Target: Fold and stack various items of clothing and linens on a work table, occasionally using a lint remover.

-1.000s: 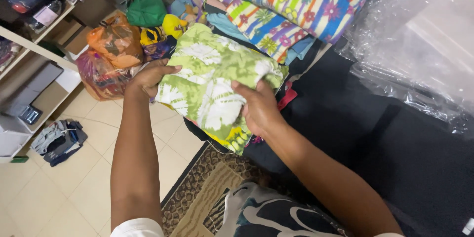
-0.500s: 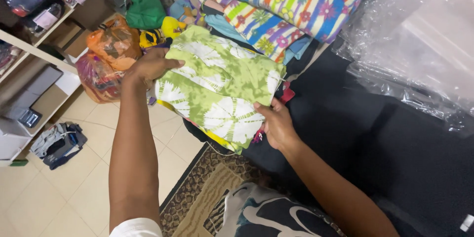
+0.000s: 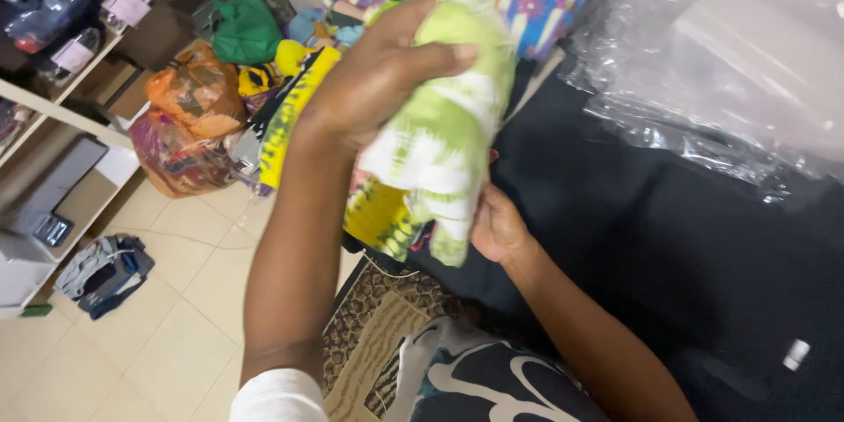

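I see the green-and-white tie-dye cloth (image 3: 444, 136) bundled, long axis near vertical, held above the black surface (image 3: 668, 237). L hand (image 3: 378, 79) wraps its top, fingers clamped. R hand (image 3: 497, 229) grips the bottom end from behind; its fingers are hidden. Clear plastic sheet (image 3: 730, 61) lies to the right.

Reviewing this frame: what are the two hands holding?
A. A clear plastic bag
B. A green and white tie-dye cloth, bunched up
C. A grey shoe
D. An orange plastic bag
B: the left hand grips the top of the green and white tie-dye cloth and the right hand holds its lower end.
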